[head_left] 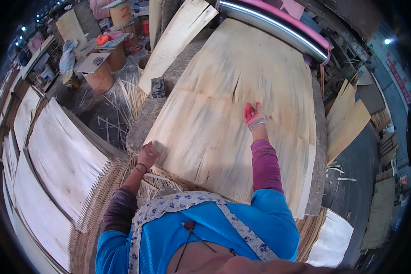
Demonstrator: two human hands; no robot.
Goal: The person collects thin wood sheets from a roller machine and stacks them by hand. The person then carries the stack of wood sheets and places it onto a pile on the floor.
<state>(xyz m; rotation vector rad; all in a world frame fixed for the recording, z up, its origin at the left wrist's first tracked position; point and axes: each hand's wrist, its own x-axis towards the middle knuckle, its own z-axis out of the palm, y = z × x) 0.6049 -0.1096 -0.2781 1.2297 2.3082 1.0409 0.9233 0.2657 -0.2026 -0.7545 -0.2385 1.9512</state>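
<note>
In front of me a large, pale wood veneer sheet point(205, 118) with grey streaks and a split in its middle lies on a worktable. My right hand point(253, 114) is over the right half of the sheet. Its reddened fingers are curled in, and whatever they hold is too small to make out. Whitish material wraps its wrist. At the sheet's left edge is my left hand point(149, 155), with a greyish blur beside its fingers; their exact pose is unclear.
A pink and silver machine bar point(278, 27) crosses the table's far end. Stacked veneer sheets point(64, 150) stand at left. A narrow veneer strip point(178, 41) leans beside the table, near a small dark block point(158, 87). Drums point(99, 77) stand at far left; wood scraps point(345, 123) lean at right.
</note>
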